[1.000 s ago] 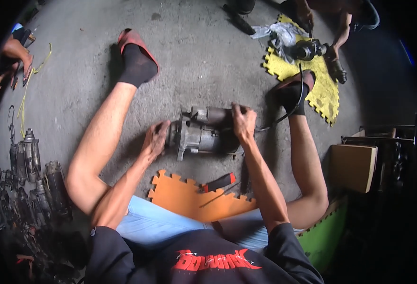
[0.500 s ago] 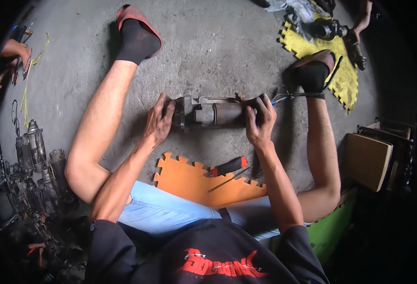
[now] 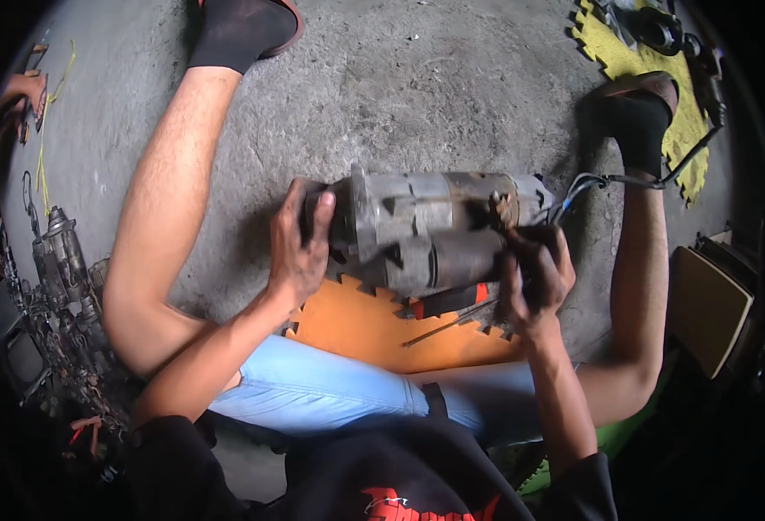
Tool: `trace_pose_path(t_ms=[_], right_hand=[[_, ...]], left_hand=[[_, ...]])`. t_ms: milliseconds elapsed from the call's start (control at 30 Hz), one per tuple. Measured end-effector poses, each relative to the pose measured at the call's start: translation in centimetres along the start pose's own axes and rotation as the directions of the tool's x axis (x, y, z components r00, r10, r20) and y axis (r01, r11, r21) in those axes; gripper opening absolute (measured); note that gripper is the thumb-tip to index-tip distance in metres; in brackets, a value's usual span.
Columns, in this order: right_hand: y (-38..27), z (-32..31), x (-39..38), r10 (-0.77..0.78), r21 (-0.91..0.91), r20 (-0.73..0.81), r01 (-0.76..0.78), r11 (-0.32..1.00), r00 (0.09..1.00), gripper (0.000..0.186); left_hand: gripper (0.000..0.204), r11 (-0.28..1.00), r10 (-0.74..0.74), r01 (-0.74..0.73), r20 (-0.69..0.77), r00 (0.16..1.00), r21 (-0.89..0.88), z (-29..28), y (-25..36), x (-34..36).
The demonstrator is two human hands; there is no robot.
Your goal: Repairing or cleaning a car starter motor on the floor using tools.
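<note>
A grimy starter motor (image 3: 417,208) is held sideways between my hands, above the floor. Its long grey body lies on the far side and the smaller dark solenoid (image 3: 469,260) on the near side. My left hand (image 3: 300,243) is closed around the dark nose end, beside the wide flange. At the other end my right hand (image 3: 534,273) grips the solenoid's end, fingers by a rusty terminal (image 3: 504,208). Blue and black wires (image 3: 573,195) run close by this end toward my right foot. The motor partly covers a red-and-black tool handle (image 3: 452,302) below it.
An orange foam mat (image 3: 356,326) lies between my legs with a thin metal rod (image 3: 443,326) on it. Dirty machine parts (image 3: 61,269) crowd the left. A yellow mat (image 3: 625,69) with parts is far right, and a tan board (image 3: 708,308) leans at right. Another person's hand (image 3: 28,91) shows far left.
Both hands have raised the starter motor and rolled it, so the solenoid now faces nearer me and the long body shows beyond. My right hand has shifted right and closer to me.
</note>
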State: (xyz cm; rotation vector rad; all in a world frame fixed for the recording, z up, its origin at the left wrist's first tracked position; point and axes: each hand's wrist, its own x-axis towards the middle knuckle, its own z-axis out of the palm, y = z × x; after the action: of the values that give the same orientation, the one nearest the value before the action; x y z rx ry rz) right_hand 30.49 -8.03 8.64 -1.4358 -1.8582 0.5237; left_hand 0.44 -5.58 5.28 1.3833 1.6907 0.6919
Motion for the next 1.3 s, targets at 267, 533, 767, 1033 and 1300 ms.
trace_pose_path(t_ms=[267, 533, 767, 1033, 1300], right_hand=[[0.5, 1.6, -4.9, -0.118, -0.063, -0.005, 0.117, 0.991, 0.993, 0.026], [1.1, 2.6, -5.4, -0.092, -0.066, -0.124, 0.084, 0.994, 0.988, 0.03], [1.0, 3.2, -5.0, -0.107, -0.114, -0.118, 0.093, 0.989, 0.987, 0.036], [1.7, 4.2, -4.6, -0.134, -0.075, -0.2, 0.121, 0.99, 0.971, 0.036], [2.6, 2.9, -4.6, -0.099, -0.004, -0.046, 0.099, 0.995, 0.994, 0.048]], left_hand=[[0.093, 0.979, -0.197, 0.198, 0.028, 0.98, -0.047, 0.5, -3.5, -5.0], [0.093, 0.912, -0.391, 0.394, 0.049, 0.919, -0.112, 0.9, -1.4, -3.9], [0.077, 0.987, 0.118, -0.13, 0.123, 0.985, 0.097, -0.2, -4.7, -0.5], [0.066, 0.996, -0.032, 0.027, 0.061, 0.998, 0.083, -0.2, -3.5, 3.4], [0.074, 0.996, -0.077, 0.081, 0.096, 0.992, -0.037, 0.0, -1.7, 2.0]])
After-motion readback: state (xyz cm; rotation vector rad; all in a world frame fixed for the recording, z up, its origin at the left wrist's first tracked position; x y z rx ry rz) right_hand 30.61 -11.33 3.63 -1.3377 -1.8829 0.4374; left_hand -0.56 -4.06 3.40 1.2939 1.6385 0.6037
